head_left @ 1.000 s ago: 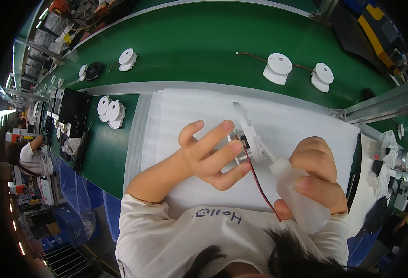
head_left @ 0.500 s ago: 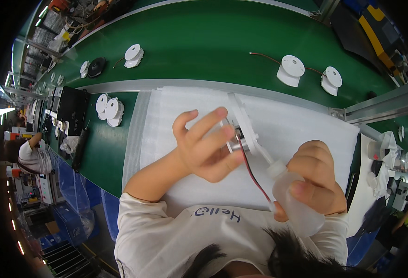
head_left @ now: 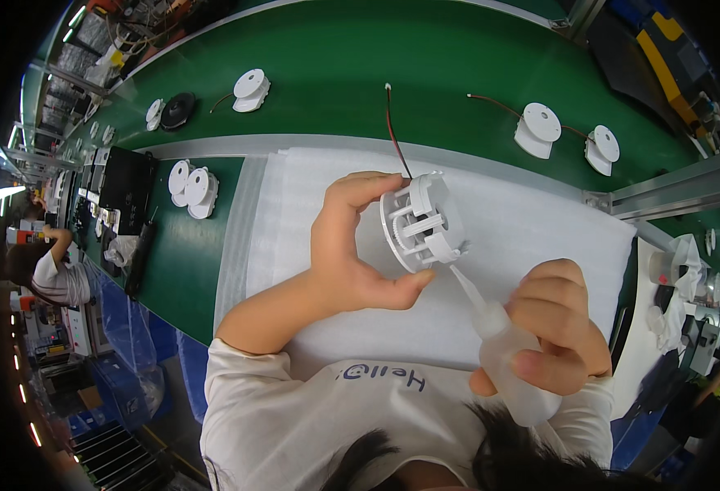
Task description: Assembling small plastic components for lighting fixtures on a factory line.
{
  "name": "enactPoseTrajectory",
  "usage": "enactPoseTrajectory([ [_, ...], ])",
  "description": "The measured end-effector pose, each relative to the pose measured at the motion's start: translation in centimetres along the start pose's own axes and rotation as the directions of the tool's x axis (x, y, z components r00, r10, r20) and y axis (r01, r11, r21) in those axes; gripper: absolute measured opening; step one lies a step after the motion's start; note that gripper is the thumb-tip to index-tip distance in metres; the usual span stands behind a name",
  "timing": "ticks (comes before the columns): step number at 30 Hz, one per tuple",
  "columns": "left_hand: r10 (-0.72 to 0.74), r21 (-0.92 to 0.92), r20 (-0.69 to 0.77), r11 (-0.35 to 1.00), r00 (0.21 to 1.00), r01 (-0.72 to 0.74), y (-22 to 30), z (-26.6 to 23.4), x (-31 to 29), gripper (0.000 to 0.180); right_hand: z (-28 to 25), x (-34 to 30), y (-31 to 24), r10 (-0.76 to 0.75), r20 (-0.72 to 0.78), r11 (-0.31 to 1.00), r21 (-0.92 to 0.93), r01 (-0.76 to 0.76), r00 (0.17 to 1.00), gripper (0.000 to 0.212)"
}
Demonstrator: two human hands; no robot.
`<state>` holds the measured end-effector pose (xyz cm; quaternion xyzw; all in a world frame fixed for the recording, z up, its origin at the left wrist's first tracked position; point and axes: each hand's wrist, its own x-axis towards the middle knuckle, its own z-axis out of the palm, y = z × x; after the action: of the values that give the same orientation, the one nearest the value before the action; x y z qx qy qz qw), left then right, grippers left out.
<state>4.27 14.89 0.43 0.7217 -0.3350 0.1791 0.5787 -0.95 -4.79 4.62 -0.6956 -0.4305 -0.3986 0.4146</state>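
My left hand is closed round a white plastic gear assembly, thumb at its near edge and fingers at its far side. Posts and gear teeth show in its open side. From its far edge a red and black wire runs out to a small white connector. My right hand grips a translucent squeeze bottle with a thin nozzle. The nozzle tip is at the near right edge of the assembly; whether it touches, I cannot tell.
White foam sheet covers the work surface under my hands. Beyond a metal rail, the green belt carries several white assemblies and a black round part. Two more white units stand at left. Another person is far left.
My left hand has turned the assembly, so its open side shows and its wire points away from me instead of toward me. The bottle stays in my right hand, nozzle near the assembly.
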Motion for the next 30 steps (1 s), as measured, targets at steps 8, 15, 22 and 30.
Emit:
enactPoseTrajectory([
  [8,-0.018,0.098,0.027,0.995,0.999,0.015,0.9,-0.3,0.4,0.069,-0.1,0.1,0.3,0.037,0.032,0.999,0.006,-0.037,0.999,0.039],
  [15,-0.086,0.007,0.030,0.996,0.996,0.086,0.9,-0.2,0.2,0.067,-0.2,0.3,0.2,0.039,0.050,0.999,0.010,-0.040,0.998,0.038],
  [22,-0.240,-0.182,0.065,0.951,0.968,0.249,1.0,-0.5,0.2,0.066,-0.2,0.1,0.4,0.010,0.042,1.000,0.023,-0.011,0.999,0.038],
  [30,-0.489,-0.565,0.193,0.653,0.850,0.504,1.7,-0.9,0.9,0.056,-0.2,-0.1,0.5,0.014,0.081,1.000,0.012,-0.015,0.997,0.038],
])
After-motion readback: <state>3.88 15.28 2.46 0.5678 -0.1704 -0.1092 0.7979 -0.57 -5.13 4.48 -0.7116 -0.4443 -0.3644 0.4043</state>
